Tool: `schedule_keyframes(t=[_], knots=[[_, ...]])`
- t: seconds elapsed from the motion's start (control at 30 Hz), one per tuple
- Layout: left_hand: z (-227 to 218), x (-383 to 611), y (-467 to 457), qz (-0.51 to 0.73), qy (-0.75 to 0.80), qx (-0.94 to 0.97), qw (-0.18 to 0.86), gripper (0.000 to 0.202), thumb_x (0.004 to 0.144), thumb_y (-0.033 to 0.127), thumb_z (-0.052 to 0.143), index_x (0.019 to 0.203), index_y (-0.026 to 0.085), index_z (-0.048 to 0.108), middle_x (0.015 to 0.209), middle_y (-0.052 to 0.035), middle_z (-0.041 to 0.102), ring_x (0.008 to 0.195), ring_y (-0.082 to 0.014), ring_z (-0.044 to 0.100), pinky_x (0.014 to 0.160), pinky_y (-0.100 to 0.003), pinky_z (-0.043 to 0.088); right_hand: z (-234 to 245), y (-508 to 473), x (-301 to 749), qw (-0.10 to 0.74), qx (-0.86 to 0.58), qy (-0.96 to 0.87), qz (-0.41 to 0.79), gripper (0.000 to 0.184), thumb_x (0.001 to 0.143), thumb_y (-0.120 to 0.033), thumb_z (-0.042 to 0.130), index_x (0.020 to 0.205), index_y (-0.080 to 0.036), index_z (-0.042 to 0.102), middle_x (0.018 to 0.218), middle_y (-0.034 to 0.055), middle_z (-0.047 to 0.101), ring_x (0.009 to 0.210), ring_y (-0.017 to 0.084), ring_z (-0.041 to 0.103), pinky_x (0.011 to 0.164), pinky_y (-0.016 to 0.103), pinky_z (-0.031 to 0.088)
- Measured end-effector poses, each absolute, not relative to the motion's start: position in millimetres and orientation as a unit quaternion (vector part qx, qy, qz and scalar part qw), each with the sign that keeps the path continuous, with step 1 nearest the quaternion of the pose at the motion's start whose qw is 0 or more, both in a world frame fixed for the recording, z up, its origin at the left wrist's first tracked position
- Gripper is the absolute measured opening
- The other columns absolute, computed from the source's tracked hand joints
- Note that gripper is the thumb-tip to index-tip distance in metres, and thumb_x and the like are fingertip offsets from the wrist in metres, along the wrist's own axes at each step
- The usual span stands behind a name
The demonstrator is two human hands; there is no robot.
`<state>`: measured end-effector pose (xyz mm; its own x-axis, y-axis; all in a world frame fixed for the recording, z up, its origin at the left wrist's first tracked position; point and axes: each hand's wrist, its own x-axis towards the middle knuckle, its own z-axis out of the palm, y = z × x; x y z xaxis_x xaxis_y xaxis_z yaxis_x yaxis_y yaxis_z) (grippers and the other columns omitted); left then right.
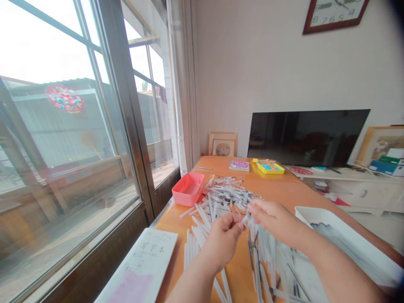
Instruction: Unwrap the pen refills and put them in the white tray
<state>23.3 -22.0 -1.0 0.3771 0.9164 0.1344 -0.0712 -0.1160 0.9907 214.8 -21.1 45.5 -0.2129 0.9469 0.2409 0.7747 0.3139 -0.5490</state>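
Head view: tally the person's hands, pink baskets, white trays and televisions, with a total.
Hands (left hand, right hand): 2
Pink basket: 1
White tray: 1
Television: 1
Total: 5

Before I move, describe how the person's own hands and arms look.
The left hand and right hand are ungloved, with no visible ring. The left forearm and right forearm show no sleeve, watch or bracelet.
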Motion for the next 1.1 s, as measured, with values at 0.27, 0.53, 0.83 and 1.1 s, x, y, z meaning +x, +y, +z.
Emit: schedule_keyframes(t=[0.27, 0.53, 0.83, 1.1], knots=[[-3.1, 26.1, -22.3, 0.446, 0.361, 0.615, 0.541, 0.025, 0.081, 0.039, 0.068, 0.086, 0.015, 0.065, 0.07, 0.0015, 0.051, 0.066, -0.0125, 0.04, 0.063, -0.026, 0.03, 40.6, -18.4, 212.6, 0.279, -0.572, -0.763, 0.112, 0.037, 0.095, -0.047, 0.045, 0.07, -0.021, 0.052, 0.063, -0.0037, 0.055, 0.062, 0.014, 0.05, 0.056, 0.024, 0.032], [-0.2, 23.9, -23.0, 0.45, 0.339, 0.578, 0.59, 0.026, 0.078, 0.038, 0.073, 0.086, 0.014, 0.067, 0.076, -0.0007, 0.059, 0.072, -0.0134, 0.047, 0.069, -0.027, 0.034, 43.7, -20.4, 205.6, 0.3, -0.575, -0.733, 0.204, 0.04, 0.096, -0.051, 0.041, 0.073, -0.021, 0.054, 0.063, -0.0035, 0.057, 0.06, 0.014, 0.052, 0.055, 0.024, 0.035], [1.2, 9.0, -20.2, 0.382, 0.345, 0.645, 0.565, 0.033, 0.088, 0.046, 0.063, 0.091, 0.015, 0.073, 0.082, -0.0046, 0.066, 0.08, -0.0169, 0.054, 0.076, -0.029, 0.037, 42.5, -17.0, 208.3, 0.371, -0.576, -0.707, 0.176, 0.037, 0.095, -0.048, 0.045, 0.072, -0.021, 0.055, 0.064, -0.0027, 0.062, 0.061, 0.014, 0.055, 0.057, 0.024, 0.037], [3.2, 14.0, -22.3, 0.402, 0.372, 0.701, 0.456, 0.027, 0.087, 0.043, 0.063, 0.079, 0.018, 0.069, 0.065, 0.0014, 0.051, 0.061, -0.0127, 0.038, 0.059, -0.026, 0.028, 32.5, -13.2, 196.4, 0.419, -0.595, -0.671, 0.144, 0.037, 0.091, -0.049, 0.05, 0.067, -0.021, 0.052, 0.059, -0.0026, 0.06, 0.06, 0.015, 0.056, 0.057, 0.024, 0.038]])
